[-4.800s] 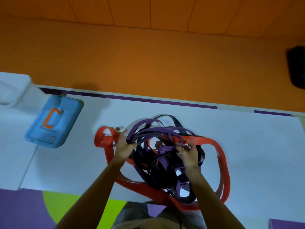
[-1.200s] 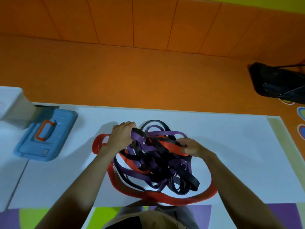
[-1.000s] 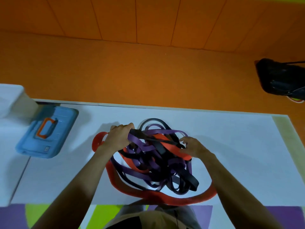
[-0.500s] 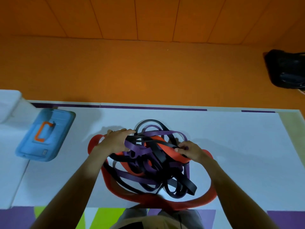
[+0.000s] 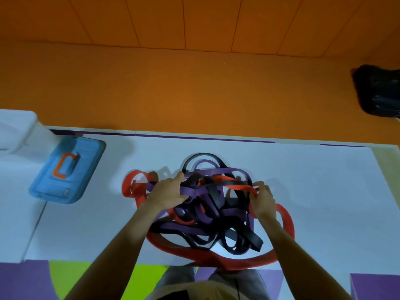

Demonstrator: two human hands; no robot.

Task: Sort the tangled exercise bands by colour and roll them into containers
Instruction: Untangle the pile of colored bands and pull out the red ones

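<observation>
A tangle of exercise bands lies on the white table (image 5: 324, 202) in front of me. Purple bands (image 5: 194, 228), black bands (image 5: 249, 237) and a wide red band (image 5: 216, 257) loop through one another. My left hand (image 5: 167, 192) grips a purple band together with a black one at the heap's upper left. My right hand (image 5: 263, 199) pinches a red strand (image 5: 237, 187) at the upper right. A red loop (image 5: 134, 184) sticks out left of my left hand.
A blue lid with an orange handle (image 5: 67, 169) lies at the table's left. A white container (image 5: 15, 131) stands behind it at the far left edge. A black bag (image 5: 378, 92) sits on the orange floor at the right.
Both hands stay in the tangle. My left hand has closed round the purple band and my right hand has shifted right along the red strand, spreading the top of the heap a little.
</observation>
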